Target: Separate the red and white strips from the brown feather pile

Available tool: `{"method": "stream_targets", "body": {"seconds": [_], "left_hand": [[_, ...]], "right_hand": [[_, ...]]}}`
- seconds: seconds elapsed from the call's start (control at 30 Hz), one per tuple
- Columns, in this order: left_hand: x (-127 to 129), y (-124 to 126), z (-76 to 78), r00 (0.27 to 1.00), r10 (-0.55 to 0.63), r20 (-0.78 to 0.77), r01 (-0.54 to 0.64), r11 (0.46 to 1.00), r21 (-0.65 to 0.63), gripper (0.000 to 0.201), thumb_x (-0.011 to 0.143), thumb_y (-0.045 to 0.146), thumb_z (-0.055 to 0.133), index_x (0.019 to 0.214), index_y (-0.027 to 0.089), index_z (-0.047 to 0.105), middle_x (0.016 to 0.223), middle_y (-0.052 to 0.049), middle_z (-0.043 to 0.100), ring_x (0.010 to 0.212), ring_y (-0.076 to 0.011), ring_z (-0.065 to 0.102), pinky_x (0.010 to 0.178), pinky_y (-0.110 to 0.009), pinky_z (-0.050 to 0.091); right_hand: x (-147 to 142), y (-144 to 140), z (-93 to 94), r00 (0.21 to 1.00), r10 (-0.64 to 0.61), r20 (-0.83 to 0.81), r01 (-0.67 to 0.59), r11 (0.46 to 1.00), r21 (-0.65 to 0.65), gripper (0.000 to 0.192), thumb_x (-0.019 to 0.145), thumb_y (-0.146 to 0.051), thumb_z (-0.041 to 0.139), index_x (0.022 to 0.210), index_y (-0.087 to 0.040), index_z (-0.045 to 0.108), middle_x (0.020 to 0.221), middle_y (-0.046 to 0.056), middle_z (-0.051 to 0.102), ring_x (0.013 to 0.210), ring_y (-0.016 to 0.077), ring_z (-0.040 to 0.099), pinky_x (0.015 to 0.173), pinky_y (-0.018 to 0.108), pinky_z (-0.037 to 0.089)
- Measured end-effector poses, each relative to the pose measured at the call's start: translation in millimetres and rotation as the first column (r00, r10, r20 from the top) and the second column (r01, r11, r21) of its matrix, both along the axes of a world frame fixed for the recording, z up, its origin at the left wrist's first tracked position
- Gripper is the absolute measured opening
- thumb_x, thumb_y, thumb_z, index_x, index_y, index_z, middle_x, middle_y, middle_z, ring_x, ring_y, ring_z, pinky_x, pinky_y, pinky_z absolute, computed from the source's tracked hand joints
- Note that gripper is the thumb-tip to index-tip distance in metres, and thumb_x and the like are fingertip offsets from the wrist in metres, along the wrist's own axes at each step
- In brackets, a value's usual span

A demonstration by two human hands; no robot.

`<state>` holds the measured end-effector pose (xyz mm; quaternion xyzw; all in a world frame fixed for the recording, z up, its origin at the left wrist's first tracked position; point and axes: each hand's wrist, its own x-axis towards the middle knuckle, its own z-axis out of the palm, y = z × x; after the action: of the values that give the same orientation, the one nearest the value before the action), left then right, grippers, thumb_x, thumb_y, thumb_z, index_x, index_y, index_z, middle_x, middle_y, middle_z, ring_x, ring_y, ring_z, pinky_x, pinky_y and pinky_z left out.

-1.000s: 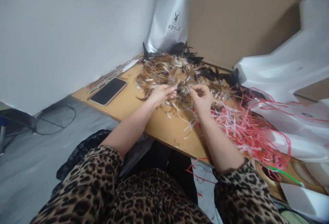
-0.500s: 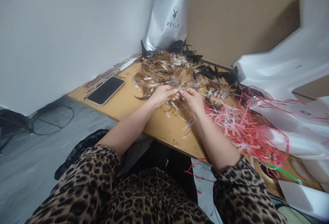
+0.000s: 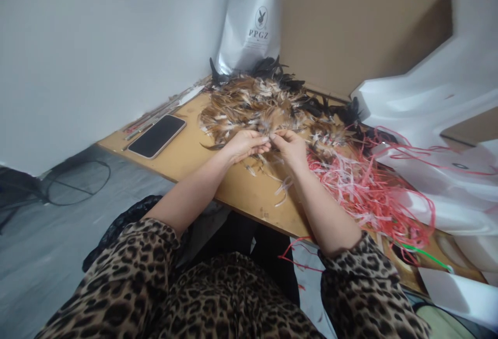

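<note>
Fingertip to fingertip, my left hand [image 3: 249, 145] and my right hand [image 3: 290, 148] meet above the table. Both are closed in a pinch at the base of some brown feathers [image 3: 275, 119], which fan out away from me. How many feathers are between the fingers I cannot make out. Just behind them spreads a big heap of brown and white feathers [image 3: 237, 101], with black feathers [image 3: 268, 67] along its far side. To the right of my right hand lies a tangle of red and white plastic strips [image 3: 361, 188].
A phone [image 3: 156, 137] lies on the left of the wooden table [image 3: 249, 194], near thin sticks along the wall. A silver bag [image 3: 251, 23] stands at the back corner. White moulded foam pieces [image 3: 412, 100] line the right side. A green strip [image 3: 426, 257] lies near the right edge.
The whole view has shifted slightly. My hands stay together at the same spot, still pinching the feathers; the fingers have moved only a little.
</note>
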<state>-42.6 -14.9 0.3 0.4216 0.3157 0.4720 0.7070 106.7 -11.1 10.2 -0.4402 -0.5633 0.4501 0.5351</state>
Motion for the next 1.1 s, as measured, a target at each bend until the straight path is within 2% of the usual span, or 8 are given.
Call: {"method": "stream_targets", "body": {"seconds": [0.1,0.23,0.33,0.47,0.6,0.77,0.9,1.1], "left_hand": [[-1.5,0.7,3.6,0.993,0.023,0.113,-0.017,0.998,-0.057,0.007,0.077,0.011,0.060,0.079,0.005,0.063,0.069,-0.005,0.065,0.056,-0.0043,0.060,0.055,-0.013,0.047],[-4.4,0.9,8.5,0.966,0.038,0.255,-0.008,0.993,-0.119,0.012,0.083,0.008,0.051,0.078,0.007,0.062,0.066,-0.004,0.063,0.055,-0.0021,0.058,0.053,-0.009,0.045],[-5.8,0.7,10.1,0.955,0.048,0.293,-0.006,0.990,-0.144,0.013,0.083,0.008,0.049,0.078,0.007,0.061,0.065,-0.003,0.062,0.055,-0.0021,0.057,0.053,-0.009,0.045],[-6.2,0.9,10.0,0.954,0.068,0.292,-0.020,0.986,-0.163,0.011,0.083,0.007,0.051,0.079,0.007,0.061,0.067,-0.003,0.063,0.054,-0.0022,0.057,0.053,-0.010,0.046],[-6.6,2.0,7.4,0.970,0.049,0.239,-0.028,0.995,-0.091,0.009,0.081,0.009,0.054,0.080,0.007,0.062,0.072,-0.005,0.065,0.057,-0.0043,0.060,0.051,-0.011,0.046],[-8.2,2.8,6.2,0.990,0.139,0.037,-0.141,0.989,0.043,0.015,0.077,0.019,0.061,0.086,0.007,0.064,0.090,-0.011,0.068,0.065,-0.0083,0.064,0.052,-0.013,0.047],[-5.7,2.4,8.4,0.967,0.246,-0.068,-0.241,0.967,0.079,0.018,0.074,0.022,0.065,0.083,0.007,0.064,0.090,-0.011,0.068,0.063,-0.0081,0.064,0.052,-0.013,0.046],[1.1,1.7,3.9,0.963,0.204,-0.176,-0.188,0.977,0.104,0.017,0.073,0.022,0.066,0.081,0.007,0.064,0.081,-0.010,0.069,0.060,-0.0103,0.064,0.050,-0.016,0.047]], "right_hand": [[1.8,-0.3,2.1,0.998,0.038,-0.041,-0.041,0.996,-0.076,0.032,0.061,-0.042,0.071,0.082,-0.019,0.065,0.081,0.003,0.068,0.071,0.0124,0.061,0.064,0.025,0.048],[4.1,-4.1,6.2,0.956,0.252,-0.149,-0.279,0.937,-0.211,0.040,0.061,-0.041,0.073,0.094,-0.021,0.065,0.095,0.006,0.069,0.082,0.0147,0.064,0.070,0.027,0.049],[3.1,-7.7,7.1,0.919,0.351,-0.178,-0.385,0.897,-0.219,0.038,0.059,-0.039,0.075,0.092,-0.022,0.067,0.095,0.005,0.070,0.083,0.0146,0.064,0.075,0.028,0.048],[0.9,-6.1,1.7,0.934,0.315,-0.167,-0.345,0.916,-0.205,0.031,0.055,-0.037,0.077,0.078,-0.018,0.067,0.078,0.002,0.069,0.067,0.0112,0.061,0.068,0.027,0.047],[4.5,0.0,-1.8,0.968,0.235,-0.092,-0.248,0.953,-0.172,0.028,0.056,-0.039,0.075,0.066,-0.016,0.064,0.057,-0.002,0.061,0.050,0.0075,0.050,0.057,0.024,0.042],[16.9,2.7,9.0,0.983,0.132,0.128,-0.123,0.989,-0.078,0.023,0.059,-0.036,0.072,0.064,-0.016,0.063,0.056,-0.002,0.059,0.051,0.0078,0.048,0.056,0.023,0.039],[25.6,5.0,15.5,0.973,0.103,0.205,-0.099,0.995,-0.032,0.021,0.060,-0.035,0.070,0.065,-0.016,0.063,0.058,-0.002,0.060,0.052,0.0084,0.049,0.055,0.023,0.039],[27.9,3.5,17.2,0.960,0.188,0.206,-0.178,0.982,-0.069,0.019,0.061,-0.033,0.069,0.065,-0.015,0.063,0.056,-0.002,0.059,0.051,0.0076,0.047,0.053,0.022,0.038]]}}
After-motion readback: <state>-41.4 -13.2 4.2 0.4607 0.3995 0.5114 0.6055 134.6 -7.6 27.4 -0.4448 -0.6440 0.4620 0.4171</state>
